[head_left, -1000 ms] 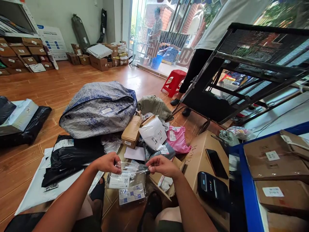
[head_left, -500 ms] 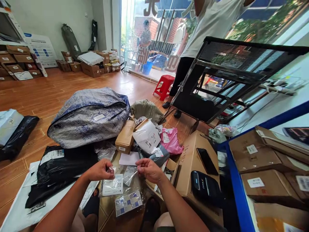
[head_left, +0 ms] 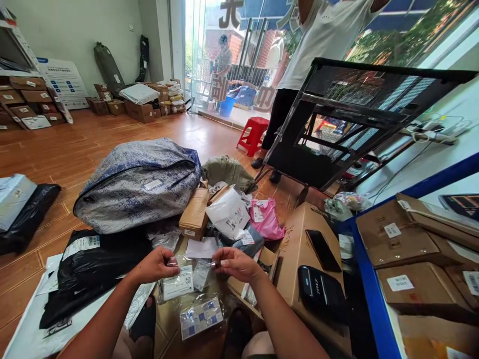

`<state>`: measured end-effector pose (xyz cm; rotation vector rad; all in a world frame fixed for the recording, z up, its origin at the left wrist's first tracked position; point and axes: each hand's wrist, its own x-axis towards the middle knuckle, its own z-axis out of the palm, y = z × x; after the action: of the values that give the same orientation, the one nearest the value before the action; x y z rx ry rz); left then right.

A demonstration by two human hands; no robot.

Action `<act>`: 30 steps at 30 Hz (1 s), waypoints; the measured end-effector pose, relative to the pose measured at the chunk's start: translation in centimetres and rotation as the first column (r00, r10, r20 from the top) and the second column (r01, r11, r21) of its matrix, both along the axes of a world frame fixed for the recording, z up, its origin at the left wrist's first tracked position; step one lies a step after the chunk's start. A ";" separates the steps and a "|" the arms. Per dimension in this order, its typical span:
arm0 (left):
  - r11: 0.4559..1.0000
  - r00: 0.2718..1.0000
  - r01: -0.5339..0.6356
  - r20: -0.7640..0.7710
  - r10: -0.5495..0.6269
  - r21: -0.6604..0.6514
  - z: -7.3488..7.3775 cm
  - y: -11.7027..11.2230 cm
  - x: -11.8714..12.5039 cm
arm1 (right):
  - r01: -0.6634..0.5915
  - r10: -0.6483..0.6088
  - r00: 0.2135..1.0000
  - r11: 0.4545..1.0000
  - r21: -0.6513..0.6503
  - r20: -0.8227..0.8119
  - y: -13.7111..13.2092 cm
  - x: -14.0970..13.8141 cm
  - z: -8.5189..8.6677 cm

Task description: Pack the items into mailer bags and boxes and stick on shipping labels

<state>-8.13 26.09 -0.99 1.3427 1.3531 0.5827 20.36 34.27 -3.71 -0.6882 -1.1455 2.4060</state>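
Head view: both hands' fingers pinch the clear plastic packet (head_left: 194,279), left hand (head_left: 155,264), right hand (head_left: 235,263).

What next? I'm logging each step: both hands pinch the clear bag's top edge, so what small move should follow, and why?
Probably ease the two pinched spots apart to open the mouth: the left hand and right hand each grip the top edge of the clear bag, close together, and it hangs between them.

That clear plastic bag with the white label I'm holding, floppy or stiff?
Probably floppy: the clear plastic bag sags between left hand and right hand. Likely light: a mere pinch holds it. Glossy film may be slippery.
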 end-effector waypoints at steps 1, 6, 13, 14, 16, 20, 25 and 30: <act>1.000 1.000 0.009 0.016 -0.008 -0.007 -0.1 0.1 0.0 | 0.020 -0.020 1.000 1.000 0.010 0.003 -0.2 -0.3 -0.2; 0.996 0.994 0.067 0.088 -0.062 -0.054 -0.1 0.0 0.0 | 0.018 -0.021 0.998 0.999 0.040 0.058 -0.7 -1.1 -0.7; 0.996 0.994 0.033 0.109 -0.024 -0.081 -0.2 0.0 0.1 | 0.003 -0.009 0.995 0.998 0.067 0.097 -0.7 -1.2 -0.1; 0.996 0.993 0.044 0.109 -0.035 -0.078 -0.3 0.0 0.0 | -0.020 0.011 0.994 0.997 0.080 0.112 -0.6 -1.1 0.0; 0.995 0.990 0.077 0.120 -0.068 -0.070 -0.6 0.0 -0.2 | -0.069 0.053 0.989 0.992 0.108 0.140 -0.4 -0.9 0.1; 0.989 0.984 0.127 0.134 -0.116 -0.081 -0.8 0.0 -0.4 | -0.162 0.141 0.980 0.976 0.145 0.144 -0.2 -0.3 0.4; 0.990 0.986 0.125 0.117 -0.117 -0.062 -0.8 0.1 -0.1 | -0.177 0.156 0.978 0.972 0.152 0.137 -0.7 -0.9 -0.1; 0.990 0.986 0.093 0.149 -0.076 -0.110 -1.3 0.1 -0.1 | -0.053 0.029 0.985 0.988 0.143 0.168 -0.7 -1.1 -1.4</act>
<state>-8.20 26.23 -2.31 1.2329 1.1891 0.5246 19.21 33.60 -5.14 -0.8356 -1.4017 2.3035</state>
